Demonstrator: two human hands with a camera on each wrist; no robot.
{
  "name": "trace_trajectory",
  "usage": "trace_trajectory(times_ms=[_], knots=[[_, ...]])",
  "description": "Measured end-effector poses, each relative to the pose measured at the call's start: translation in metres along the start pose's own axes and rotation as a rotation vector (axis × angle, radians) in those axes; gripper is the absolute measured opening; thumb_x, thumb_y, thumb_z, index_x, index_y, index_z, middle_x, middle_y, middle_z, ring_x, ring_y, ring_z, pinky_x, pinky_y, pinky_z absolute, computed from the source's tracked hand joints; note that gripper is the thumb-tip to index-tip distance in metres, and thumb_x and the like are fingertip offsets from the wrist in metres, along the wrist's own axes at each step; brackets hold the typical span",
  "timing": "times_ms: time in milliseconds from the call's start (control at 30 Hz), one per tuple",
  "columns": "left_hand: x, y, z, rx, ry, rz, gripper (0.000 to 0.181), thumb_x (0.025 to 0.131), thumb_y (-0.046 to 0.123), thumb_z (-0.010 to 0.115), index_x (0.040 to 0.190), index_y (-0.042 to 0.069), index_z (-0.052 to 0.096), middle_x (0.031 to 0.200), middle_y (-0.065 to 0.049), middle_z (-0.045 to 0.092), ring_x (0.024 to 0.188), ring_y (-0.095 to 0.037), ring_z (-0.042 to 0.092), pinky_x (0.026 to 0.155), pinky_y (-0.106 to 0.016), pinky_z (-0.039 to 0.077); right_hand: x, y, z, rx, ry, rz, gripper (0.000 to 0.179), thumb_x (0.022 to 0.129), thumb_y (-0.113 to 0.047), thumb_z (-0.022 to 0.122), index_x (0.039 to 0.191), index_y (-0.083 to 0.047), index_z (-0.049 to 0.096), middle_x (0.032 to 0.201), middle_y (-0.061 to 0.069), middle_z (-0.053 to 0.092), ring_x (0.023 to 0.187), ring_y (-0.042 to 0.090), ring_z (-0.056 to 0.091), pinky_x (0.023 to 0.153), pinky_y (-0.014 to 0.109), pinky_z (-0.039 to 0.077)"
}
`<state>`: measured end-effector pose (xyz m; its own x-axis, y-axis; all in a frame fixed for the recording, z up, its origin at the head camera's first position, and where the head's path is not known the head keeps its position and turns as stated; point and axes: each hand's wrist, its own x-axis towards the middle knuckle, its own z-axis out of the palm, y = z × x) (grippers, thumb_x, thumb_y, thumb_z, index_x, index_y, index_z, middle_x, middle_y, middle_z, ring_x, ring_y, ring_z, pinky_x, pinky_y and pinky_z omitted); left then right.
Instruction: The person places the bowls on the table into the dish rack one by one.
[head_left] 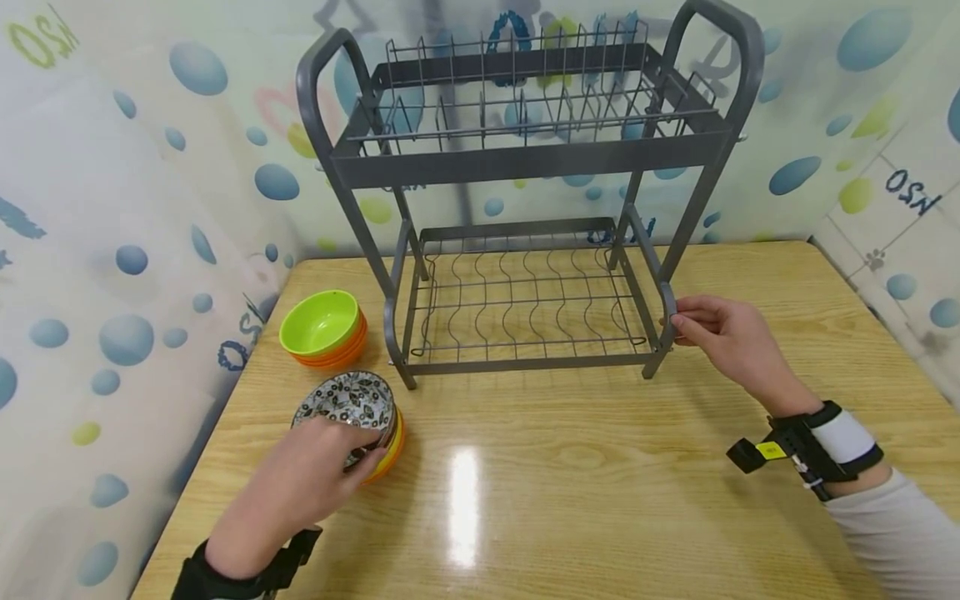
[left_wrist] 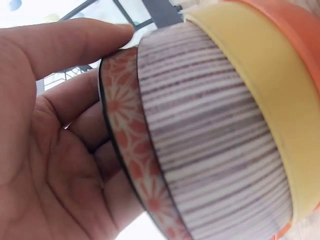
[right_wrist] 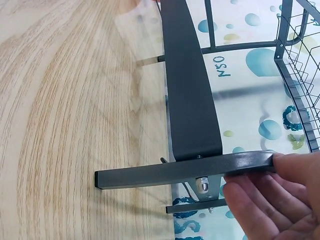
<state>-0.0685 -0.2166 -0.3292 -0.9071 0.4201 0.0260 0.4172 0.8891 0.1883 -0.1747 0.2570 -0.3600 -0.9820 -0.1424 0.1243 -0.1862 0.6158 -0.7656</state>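
Observation:
My left hand point(head_left: 296, 479) reaches over a stack of bowls at the table's left. It pinches the rim of the top patterned bowl point(head_left: 356, 396), which has a dark floral inside. In the left wrist view, the thumb lies on its red flowered outer band point(left_wrist: 122, 107) and the fingers go over the rim. Beneath it sit a striped bowl point(left_wrist: 210, 120), a yellow bowl point(left_wrist: 260, 75) and an orange one point(left_wrist: 300, 27). My right hand point(head_left: 727, 342) holds the curved side tube point(right_wrist: 240, 162) of a grey two-tier dish rack point(head_left: 525, 171) between thumb and fingers.
Behind the patterned stack stands another stack, with a green bowl point(head_left: 318, 323) over orange bowls point(head_left: 341, 354). The rack stands at the back of the wooden table point(head_left: 585, 483). A wall sheet with blue spots point(head_left: 127, 337) hangs behind and to the left.

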Motion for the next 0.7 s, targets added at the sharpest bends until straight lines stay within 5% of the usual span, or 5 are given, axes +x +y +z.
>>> trace_trajectory(times_ms=[267,700], knots=[[-0.001,0.004,0.002,0.005,0.060,0.033,0.012,0.079,0.016,0.073,0.072,0.022,0.066,0.070,0.011,0.061,0.062,0.000,0.048,0.053,-0.018,0.042,0.000,0.002,0.002,0.011,0.002,-0.014,0.038,0.098,-0.024,0.052,0.125,0.003,0.058,0.109,0.024,0.068,0.082,-0.002,0.066,0.069,0.015,0.055],[-0.010,0.009,-0.006,0.024,0.146,0.044,0.009,0.076,0.013,0.078,0.079,0.017,0.070,0.072,0.009,0.063,0.064,-0.002,0.052,0.053,-0.021,0.046,-0.001,-0.002,0.001,-0.043,0.000,-0.018,0.038,0.098,-0.025,0.052,0.122,0.003,0.059,0.106,0.024,0.068,0.080,-0.002,0.067,0.068,0.015,0.055]])
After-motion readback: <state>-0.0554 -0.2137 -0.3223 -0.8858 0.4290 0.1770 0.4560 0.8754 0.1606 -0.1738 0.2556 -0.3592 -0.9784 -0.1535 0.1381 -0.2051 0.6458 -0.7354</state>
